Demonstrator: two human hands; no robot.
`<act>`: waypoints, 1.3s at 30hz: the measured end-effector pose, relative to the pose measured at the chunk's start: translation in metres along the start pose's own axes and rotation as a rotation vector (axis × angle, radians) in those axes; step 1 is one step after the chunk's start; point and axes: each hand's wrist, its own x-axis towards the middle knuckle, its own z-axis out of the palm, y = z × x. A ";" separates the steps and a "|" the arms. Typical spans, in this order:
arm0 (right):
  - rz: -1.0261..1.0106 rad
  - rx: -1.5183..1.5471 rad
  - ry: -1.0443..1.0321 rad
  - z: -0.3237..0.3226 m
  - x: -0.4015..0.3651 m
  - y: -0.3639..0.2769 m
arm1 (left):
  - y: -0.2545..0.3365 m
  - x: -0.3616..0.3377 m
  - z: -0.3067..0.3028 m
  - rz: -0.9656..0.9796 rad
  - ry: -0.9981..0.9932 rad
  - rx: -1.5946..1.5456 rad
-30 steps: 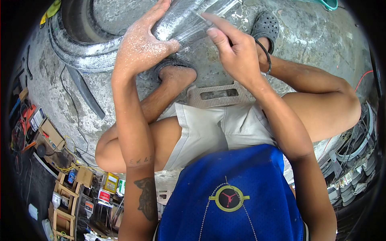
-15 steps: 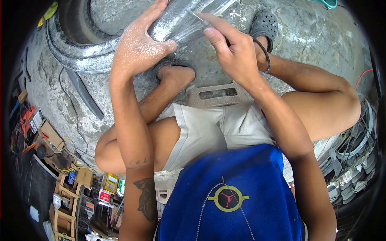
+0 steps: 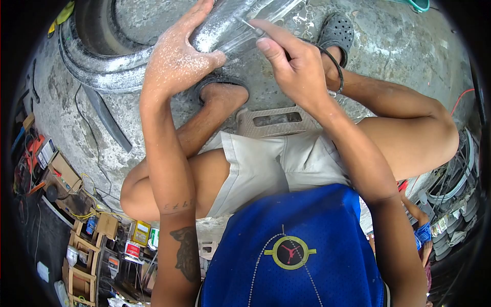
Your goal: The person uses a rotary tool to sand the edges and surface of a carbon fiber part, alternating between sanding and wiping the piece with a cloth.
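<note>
A shiny, dust-coated metal part (image 3: 225, 23) lies at the top centre, above my knees. My left hand (image 3: 176, 56), speckled with pale metal dust, presses flat on its left side with fingers spread. My right hand (image 3: 294, 64) pinches a thin metal tool (image 3: 249, 25). The tool's tip rests on the part's surface just right of my left thumb. A dark band circles my right wrist. I sit low on a perforated grey stool (image 3: 276, 120) with my knees apart.
A curved silver rim and tyre (image 3: 102, 66) lie on the concrete floor at upper left. My sandalled foot (image 3: 337, 30) is beside the part. Cluttered wooden shelves (image 3: 82, 245) stand at lower left and cables at right. Another person's hand (image 3: 422, 233) shows at lower right.
My right hand has slid the tool a little up and left along the metal part. Another person's hand has come into view at lower right. My left hand has hardly moved.
</note>
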 end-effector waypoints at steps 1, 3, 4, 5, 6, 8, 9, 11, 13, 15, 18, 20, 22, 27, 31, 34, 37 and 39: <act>0.028 -0.011 0.003 -0.002 0.001 -0.002 | 0.000 0.000 -0.001 -0.001 -0.005 0.008; 0.057 -0.016 0.004 0.000 0.002 -0.001 | -0.015 -0.001 0.004 0.043 0.020 -0.002; -0.009 -0.015 0.018 0.002 0.002 0.003 | -0.017 -0.001 0.005 0.091 0.043 -0.015; -0.076 -0.016 0.033 0.003 0.002 0.006 | -0.017 -0.001 0.006 0.092 0.042 -0.017; -0.076 -0.019 0.034 0.003 0.001 0.009 | -0.018 -0.001 0.006 0.088 0.040 -0.010; -0.025 0.045 0.061 0.005 0.001 0.004 | -0.016 0.000 0.005 0.083 0.043 -0.001; -0.026 0.048 0.059 0.003 0.001 0.002 | -0.015 -0.001 0.005 0.079 0.044 0.010; 0.087 0.002 -0.003 -0.004 0.003 -0.008 | -0.017 -0.003 0.005 0.072 0.040 0.021; 0.066 -0.014 -0.022 0.001 0.000 -0.002 | -0.017 0.000 0.006 0.131 0.049 -0.017; 0.037 -0.031 -0.045 0.002 0.000 0.002 | -0.009 -0.002 0.002 0.117 0.033 -0.005; 0.015 -0.006 -0.016 0.003 -0.001 -0.001 | -0.015 -0.002 0.004 0.100 0.026 0.007; 0.055 0.025 0.014 0.001 0.000 -0.004 | -0.009 0.000 0.003 0.113 0.047 0.003; 0.023 0.018 0.033 0.002 0.002 0.000 | 0.001 -0.004 -0.001 0.066 0.012 0.017; 0.041 -0.012 -0.015 0.000 0.001 -0.004 | -0.017 -0.001 0.005 0.068 0.021 -0.070; 0.053 0.028 -0.005 0.003 0.001 -0.001 | -0.019 -0.001 0.006 0.116 0.045 -0.056; 0.006 -0.017 -0.009 0.002 0.000 0.000 | -0.005 0.000 0.001 0.051 0.007 0.018; 0.000 0.000 0.020 0.004 0.002 0.003 | -0.013 0.000 0.004 0.110 0.049 0.002; -0.036 0.025 0.057 0.004 0.002 0.006 | -0.004 0.000 0.000 0.057 0.023 -0.012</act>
